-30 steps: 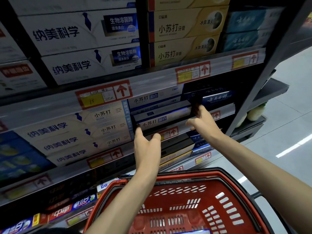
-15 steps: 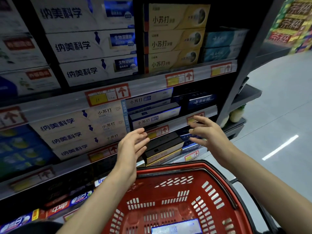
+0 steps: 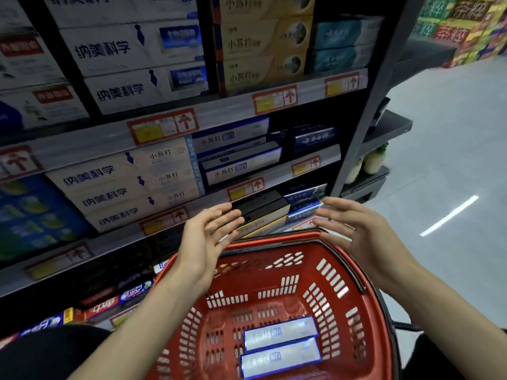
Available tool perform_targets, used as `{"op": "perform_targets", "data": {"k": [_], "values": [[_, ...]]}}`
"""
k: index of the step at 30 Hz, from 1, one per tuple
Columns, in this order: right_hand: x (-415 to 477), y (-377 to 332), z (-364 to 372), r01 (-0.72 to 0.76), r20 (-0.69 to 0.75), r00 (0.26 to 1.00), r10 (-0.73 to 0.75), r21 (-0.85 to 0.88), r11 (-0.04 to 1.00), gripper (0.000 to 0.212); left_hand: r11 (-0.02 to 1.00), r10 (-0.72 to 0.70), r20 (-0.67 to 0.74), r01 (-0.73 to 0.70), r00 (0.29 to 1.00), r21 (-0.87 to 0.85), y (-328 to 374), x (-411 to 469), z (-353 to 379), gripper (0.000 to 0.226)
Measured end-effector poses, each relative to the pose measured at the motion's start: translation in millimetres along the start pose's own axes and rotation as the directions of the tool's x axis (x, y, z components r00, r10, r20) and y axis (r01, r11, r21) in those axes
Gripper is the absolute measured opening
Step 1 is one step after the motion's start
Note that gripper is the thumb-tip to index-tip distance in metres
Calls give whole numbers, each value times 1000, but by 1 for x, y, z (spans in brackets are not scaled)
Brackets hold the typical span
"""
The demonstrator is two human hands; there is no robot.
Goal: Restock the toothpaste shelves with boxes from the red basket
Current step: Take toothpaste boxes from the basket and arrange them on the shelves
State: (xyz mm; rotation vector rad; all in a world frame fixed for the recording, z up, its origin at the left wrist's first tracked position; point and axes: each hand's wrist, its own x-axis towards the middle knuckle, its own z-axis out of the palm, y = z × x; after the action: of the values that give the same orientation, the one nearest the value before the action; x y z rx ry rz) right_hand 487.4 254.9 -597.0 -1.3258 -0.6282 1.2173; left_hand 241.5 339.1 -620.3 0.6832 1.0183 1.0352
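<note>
Both hands are empty. My left hand [image 3: 204, 239] hovers above the far-left rim of the red basket [image 3: 252, 279], palm turned inward, fingers [image 3: 225, 215] straight and loosely spread. My right hand [image 3: 359, 234] hovers above the far-right rim, palm facing the left one, fingers [image 3: 338, 212] spread the same way, pinching nothing.

Two white-and-blue toothpaste boxes [image 3: 279, 331] lie flat on the basket floor at its near end, side by side and touching.

Beyond the basket's far rim stand the toothpaste shelves [image 3: 109, 138], stocked with stacked boxes. A shelved white-and-blue box [image 3: 241, 168] sits above that rim, and red-and-yellow price tags [image 3: 164, 127] run along the shelf edges.
</note>
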Motion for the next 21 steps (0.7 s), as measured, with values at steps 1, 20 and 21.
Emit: {"op": "perform_targets", "data": {"k": [1, 20, 21], "values": [[-1, -3, -2, 0, -2, 1000, 0, -3, 1000, 36, 1000, 0, 5, 0, 1000, 16, -3, 1, 1, 33], [9, 12, -13, -170, 158, 935, 319, -588, 790, 24, 278, -322, 334, -249, 886, 928, -210, 58, -56, 20], [7, 13, -16, -160, 164, 932, 324, -616, 771, 23, 189, -363, 307, -253, 880, 949, -225, 63, -67, 15]]}}
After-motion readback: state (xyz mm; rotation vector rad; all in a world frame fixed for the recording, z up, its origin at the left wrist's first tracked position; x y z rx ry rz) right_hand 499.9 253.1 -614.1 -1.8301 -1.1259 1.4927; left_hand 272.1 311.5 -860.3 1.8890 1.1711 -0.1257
